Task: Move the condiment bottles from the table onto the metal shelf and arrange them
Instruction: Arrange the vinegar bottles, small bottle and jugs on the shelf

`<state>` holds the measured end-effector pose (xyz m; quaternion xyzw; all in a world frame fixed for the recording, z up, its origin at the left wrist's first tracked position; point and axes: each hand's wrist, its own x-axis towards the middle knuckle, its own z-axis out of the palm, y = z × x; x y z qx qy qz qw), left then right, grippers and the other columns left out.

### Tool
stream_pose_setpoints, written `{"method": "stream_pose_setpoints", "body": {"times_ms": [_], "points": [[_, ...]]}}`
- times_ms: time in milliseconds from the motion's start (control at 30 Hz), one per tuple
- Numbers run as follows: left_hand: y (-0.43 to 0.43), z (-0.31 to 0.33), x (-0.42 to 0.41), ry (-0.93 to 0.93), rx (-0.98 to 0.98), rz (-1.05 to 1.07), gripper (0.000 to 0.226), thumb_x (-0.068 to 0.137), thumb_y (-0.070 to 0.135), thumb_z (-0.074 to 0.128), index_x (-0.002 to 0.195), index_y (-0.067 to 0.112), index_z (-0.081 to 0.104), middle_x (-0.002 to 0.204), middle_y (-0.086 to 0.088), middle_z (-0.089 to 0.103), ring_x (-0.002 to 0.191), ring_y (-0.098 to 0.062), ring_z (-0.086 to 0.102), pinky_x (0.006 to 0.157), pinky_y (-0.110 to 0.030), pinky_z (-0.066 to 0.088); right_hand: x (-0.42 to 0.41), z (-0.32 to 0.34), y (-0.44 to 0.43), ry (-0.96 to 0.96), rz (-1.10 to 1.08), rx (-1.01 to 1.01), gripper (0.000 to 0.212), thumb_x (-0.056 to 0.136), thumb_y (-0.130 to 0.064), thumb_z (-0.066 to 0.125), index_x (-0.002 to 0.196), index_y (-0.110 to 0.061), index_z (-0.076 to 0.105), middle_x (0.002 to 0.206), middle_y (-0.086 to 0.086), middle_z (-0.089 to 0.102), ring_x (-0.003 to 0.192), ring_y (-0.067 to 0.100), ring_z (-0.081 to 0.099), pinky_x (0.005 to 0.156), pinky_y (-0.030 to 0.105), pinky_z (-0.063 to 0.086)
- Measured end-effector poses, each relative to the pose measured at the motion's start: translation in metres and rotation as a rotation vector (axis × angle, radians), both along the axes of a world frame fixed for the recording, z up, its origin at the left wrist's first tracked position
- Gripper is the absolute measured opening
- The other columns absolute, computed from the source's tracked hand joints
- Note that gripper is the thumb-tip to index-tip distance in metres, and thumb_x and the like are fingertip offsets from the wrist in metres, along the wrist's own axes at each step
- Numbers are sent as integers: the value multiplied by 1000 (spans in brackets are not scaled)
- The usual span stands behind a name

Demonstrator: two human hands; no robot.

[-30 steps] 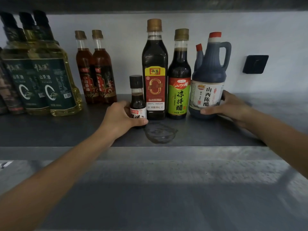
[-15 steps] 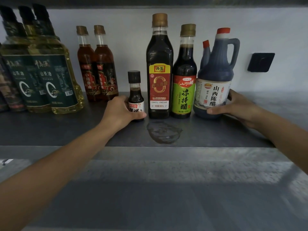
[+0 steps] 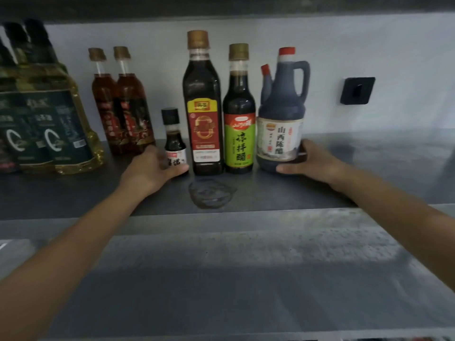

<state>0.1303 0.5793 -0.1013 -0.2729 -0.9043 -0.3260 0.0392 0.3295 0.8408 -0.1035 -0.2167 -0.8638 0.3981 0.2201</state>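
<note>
On the metal shelf (image 3: pixel 73 198) a row of dark bottles stands upright. My left hand (image 3: pixel 150 172) grips the base of a small black-capped bottle (image 3: pixel 173 141) at the row's left end. Beside it stand a tall bottle with a red and yellow label (image 3: pixel 203 112) and a bottle with a green label (image 3: pixel 238 119). My right hand (image 3: pixel 312 163) holds the lower right side of a blue vinegar jug with a red cap and handle (image 3: pixel 283 112). A second red-capped jug (image 3: pixel 266 82) shows partly behind it.
Two reddish-brown bottles (image 3: pixel 120 107) stand left of the row, and large yellow oil bottles (image 3: pixel 46 124) fill the far left. A round stain (image 3: pixel 211 193) marks the shelf in front. A black wall fitting (image 3: pixel 357 91) hangs at the right. An upper shelf edge (image 3: pixel 221 6) runs overhead.
Both hands have pushed their bottles back toward the wall, the small bottle now in line with the tall ones. The view has shifted slightly.
</note>
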Motion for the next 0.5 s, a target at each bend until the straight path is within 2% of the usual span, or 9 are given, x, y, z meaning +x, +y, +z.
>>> {"method": "stream_pose_setpoints", "body": {"times_ms": [67, 133, 200, 233, 267, 300, 333, 433, 500], "points": [[-13, -9, 4, 120, -154, 53, 58, 72, 69, 60, 104, 20, 54, 104, 2, 60, 99, -20, 57, 84, -43, 50, 26, -3, 0, -195, 24, 295, 48, 86, -43, 61, 126, -20, 48, 128, 1, 54, 119, 23, 51, 98, 31, 39], [-31, -23, 6, 270, -196, 21, 32, 82, 58, 58, 96, 29, 55, 99, 1, 53, 96, -22, 52, 83, -44, 48, 62, -9, 7, -353, 70, 466, 52, 93, -52, 41, 140, -29, 41, 147, -6, 39, 135, 17, 36, 111, 29, 25], [-45, -51, -14, 386, -241, -8, 17, 86, 54, 56, 94, 39, 56, 96, 4, 55, 93, -19, 51, 83, -42, 45, 103, -13, 20, -397, 65, 541, 52, 94, -54, 32, 143, -39, 31, 153, -17, 26, 141, 8, 23, 114, 24, 12], [-51, -85, -62, 367, -261, -2, 23, 86, 60, 52, 99, 42, 57, 100, 8, 57, 94, -15, 51, 86, -38, 43, 124, -14, 29, -409, 51, 576, 52, 94, -56, 28, 143, -43, 28, 153, -20, 23, 142, 5, 19, 113, 23, 10], [-57, -118, -91, 348, -286, -34, 38, 85, 67, 45, 109, 41, 58, 108, 14, 56, 99, -9, 50, 89, -32, 40, 143, -15, 39, -433, 33, 595, 53, 92, -59, 25, 143, -46, 25, 153, -22, 20, 142, 3, 17, 114, 23, 9], [-54, -137, -100, 453, -218, -110, 53, 84, 72, 38, 119, 37, 58, 115, 20, 54, 102, -4, 48, 91, -28, 37, 163, -16, 50, -463, 13, 596, 58, 88, -63, 22, 144, -46, 22, 154, -23, 18, 143, 1, 14, 114, 23, 8], [-41, -141, -80, 490, -177, -143, 57, 86, 70, 37, 123, 33, 57, 118, 21, 52, 104, -4, 47, 92, -29, 37, 183, -16, 61, -479, -7, 593, 63, 84, -65, 20, 144, -47, 20, 154, -23, 16, 143, 0, 12, 115, 23, 7], [40, -93, 77, 568, -85, -160, 23, 96, 37, 45, 109, 23, 58, 104, 1, 53, 96, -23, 50, 87, -45, 42, 240, -23, 104, -449, -53, 604, 66, 78, -74, 14, 141, -52, 18, 154, -22, 16, 143, -1, 11, 117, 27, 8], [90, -61, 166, 616, -40, -247, 35, 98, 41, 35, 107, 16, 57, 104, -5, 56, 93, -31, 54, 78, -48, 47, 277, -28, 130, -394, -88, 568, 65, 73, -86, 7, 131, -61, 21, 152, -22, 21, 142, 0, 15, 118, 32, 12]]}}
